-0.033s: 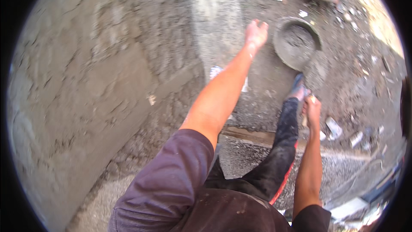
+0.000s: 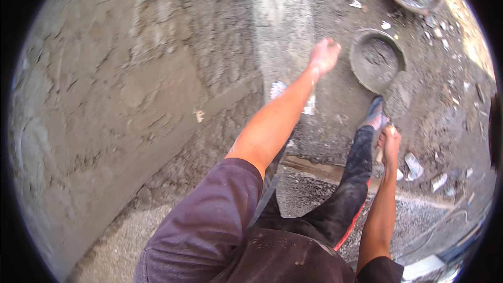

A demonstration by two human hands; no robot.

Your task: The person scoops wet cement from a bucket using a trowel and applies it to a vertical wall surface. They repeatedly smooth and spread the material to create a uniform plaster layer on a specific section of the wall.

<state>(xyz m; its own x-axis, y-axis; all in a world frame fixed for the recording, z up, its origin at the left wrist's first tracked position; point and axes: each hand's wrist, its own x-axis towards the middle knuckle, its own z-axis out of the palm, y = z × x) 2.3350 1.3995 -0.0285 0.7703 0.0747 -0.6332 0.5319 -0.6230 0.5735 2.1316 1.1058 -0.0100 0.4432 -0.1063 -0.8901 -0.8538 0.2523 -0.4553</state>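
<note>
My left hand (image 2: pixel 324 56) reaches forward over the ground, left of a round pan (image 2: pixel 358 68) that holds wet grey mortar (image 2: pixel 380 58). Its fingers are loosely bent, slightly apart at the tips, with nothing visible in them and a gap between hand and pan. Lower down, beside my right shin, my right hand (image 2: pixel 391 144) is closed around a pale handle (image 2: pixel 379 155). The rest of that tool is hidden by the hand and leg, so its kind does not show. My foot (image 2: pixel 374 112) is just below the pan's near rim.
Along the left runs a wall (image 2: pixel 157 94) coated in rough and smoother wet plaster. A second mortar pan (image 2: pixel 434 6) stands at the far right. White scraps and rubble (image 2: pixel 413 166) litter the ground. A raised edge (image 2: pixel 309 167) crosses near my legs.
The view has shifted slightly, so the pans, wall and ground sit further right and lower. My left hand's fingers look a little more drawn together. My right hand keeps its grip.
</note>
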